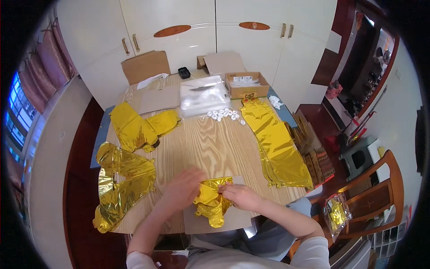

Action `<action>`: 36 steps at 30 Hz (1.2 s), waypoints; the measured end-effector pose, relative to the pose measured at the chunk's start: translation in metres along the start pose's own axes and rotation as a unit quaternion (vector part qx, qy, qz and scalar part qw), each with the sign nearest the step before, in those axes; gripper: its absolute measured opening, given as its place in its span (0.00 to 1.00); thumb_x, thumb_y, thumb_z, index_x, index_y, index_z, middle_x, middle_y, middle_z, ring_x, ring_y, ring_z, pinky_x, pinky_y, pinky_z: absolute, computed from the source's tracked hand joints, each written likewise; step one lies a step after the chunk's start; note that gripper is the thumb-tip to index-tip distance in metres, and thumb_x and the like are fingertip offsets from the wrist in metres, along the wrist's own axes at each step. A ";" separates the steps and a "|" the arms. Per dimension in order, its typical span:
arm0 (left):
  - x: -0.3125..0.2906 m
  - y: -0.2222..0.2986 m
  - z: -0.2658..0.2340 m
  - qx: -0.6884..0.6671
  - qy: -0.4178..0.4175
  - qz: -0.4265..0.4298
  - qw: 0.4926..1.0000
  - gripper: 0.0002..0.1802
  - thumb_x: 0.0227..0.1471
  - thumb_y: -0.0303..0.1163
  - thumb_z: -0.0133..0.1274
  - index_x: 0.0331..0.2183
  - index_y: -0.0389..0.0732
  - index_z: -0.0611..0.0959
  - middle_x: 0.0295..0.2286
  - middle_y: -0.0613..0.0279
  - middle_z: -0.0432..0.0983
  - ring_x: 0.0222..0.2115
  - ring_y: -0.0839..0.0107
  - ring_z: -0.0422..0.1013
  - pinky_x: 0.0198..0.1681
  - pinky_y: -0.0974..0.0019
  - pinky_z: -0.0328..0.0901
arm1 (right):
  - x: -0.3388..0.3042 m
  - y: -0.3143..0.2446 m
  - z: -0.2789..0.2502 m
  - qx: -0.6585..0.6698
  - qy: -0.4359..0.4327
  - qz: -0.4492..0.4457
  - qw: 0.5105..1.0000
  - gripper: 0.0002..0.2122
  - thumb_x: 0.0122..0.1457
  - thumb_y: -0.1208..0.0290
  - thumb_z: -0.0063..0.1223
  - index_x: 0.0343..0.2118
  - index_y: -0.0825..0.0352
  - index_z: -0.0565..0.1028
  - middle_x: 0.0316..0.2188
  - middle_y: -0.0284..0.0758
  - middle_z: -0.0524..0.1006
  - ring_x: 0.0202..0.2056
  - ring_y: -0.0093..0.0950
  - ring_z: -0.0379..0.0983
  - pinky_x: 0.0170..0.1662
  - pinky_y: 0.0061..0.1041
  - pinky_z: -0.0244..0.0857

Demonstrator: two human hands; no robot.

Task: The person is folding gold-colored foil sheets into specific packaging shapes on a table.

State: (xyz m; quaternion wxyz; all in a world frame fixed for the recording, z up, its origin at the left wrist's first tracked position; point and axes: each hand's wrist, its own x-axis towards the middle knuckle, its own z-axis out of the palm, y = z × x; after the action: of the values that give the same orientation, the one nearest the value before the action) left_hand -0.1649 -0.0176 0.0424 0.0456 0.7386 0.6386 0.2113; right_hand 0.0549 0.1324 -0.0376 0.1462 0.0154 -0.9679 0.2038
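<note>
A partly folded gold foil balloon (209, 209) lies on a cardboard sheet (242, 219) at the table's near edge, right in front of me. The fingers of my right hand (241, 196) are pinched together on the balloon's right side. At its upper left, my left hand (184, 186) is smeared by motion, so its fingers cannot be made out. Two flat gold shapes, an upper foil balloon (130, 127) and a lower foil balloon (127, 186), are spread along the table's left side. A long pile of flat gold foil (280, 145) covers the right side.
Clear plastic bags (204, 101) are stacked at the back of the wooden table (201, 143), with small white coils (224, 114) in front. An open cardboard box (248, 91) stands beside them. A wooden chair (380, 193) at right bears a bagged gold item (337, 214).
</note>
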 end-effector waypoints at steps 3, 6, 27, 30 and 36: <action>0.016 -0.015 0.040 -0.006 -0.112 0.071 0.991 0.26 0.61 0.40 0.42 0.56 0.35 0.69 0.59 0.51 0.61 0.63 0.53 0.53 0.65 0.53 0.47 | 0.005 -0.003 -0.004 0.022 0.012 -0.024 0.999 0.13 0.48 0.81 0.50 0.39 0.70 0.70 0.45 0.46 0.76 0.48 0.44 0.73 0.57 0.36 0.66; 0.018 -0.020 0.054 -0.002 -0.177 0.063 0.982 0.32 0.63 0.46 0.37 0.62 0.38 0.59 0.63 0.54 0.53 0.65 0.56 0.46 0.67 0.52 0.39 | 0.005 -0.003 -0.003 0.016 0.026 -0.027 0.999 0.12 0.49 0.81 0.50 0.39 0.70 0.70 0.42 0.45 0.76 0.47 0.44 0.74 0.54 0.36 0.67; 0.013 -0.019 0.055 0.029 -0.165 0.100 0.981 0.39 0.61 0.55 0.38 0.63 0.38 0.57 0.64 0.53 0.51 0.66 0.56 0.44 0.67 0.47 0.38 | -0.018 -0.081 -0.020 -0.077 -0.072 0.013 0.994 0.36 0.55 0.44 0.52 0.55 0.74 0.67 0.58 0.49 0.65 0.60 0.48 0.60 0.63 0.43 0.53; 0.014 -0.019 0.055 0.041 -0.156 0.106 0.981 0.40 0.60 0.56 0.39 0.63 0.38 0.58 0.64 0.54 0.51 0.66 0.58 0.45 0.66 0.47 0.38 | -0.020 -0.081 -0.013 -0.100 -0.069 0.003 0.993 0.37 0.55 0.43 0.51 0.56 0.73 0.67 0.60 0.48 0.63 0.61 0.48 0.59 0.63 0.44 0.53; 0.014 -0.011 0.049 0.050 -0.165 0.106 0.979 0.41 0.58 0.58 0.41 0.63 0.42 0.59 0.64 0.54 0.52 0.66 0.60 0.47 0.66 0.46 0.40 | -0.022 -0.080 -0.006 -0.111 -0.058 -0.003 0.992 0.37 0.55 0.42 0.49 0.56 0.73 0.67 0.59 0.47 0.65 0.60 0.48 0.59 0.63 0.45 0.53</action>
State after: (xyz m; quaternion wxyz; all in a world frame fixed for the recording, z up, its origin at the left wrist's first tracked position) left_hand -0.1559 0.0076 -0.0027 0.0905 0.8279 0.5505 0.0577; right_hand 0.0850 0.0612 -0.0073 0.0914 0.0134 -0.9913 0.0935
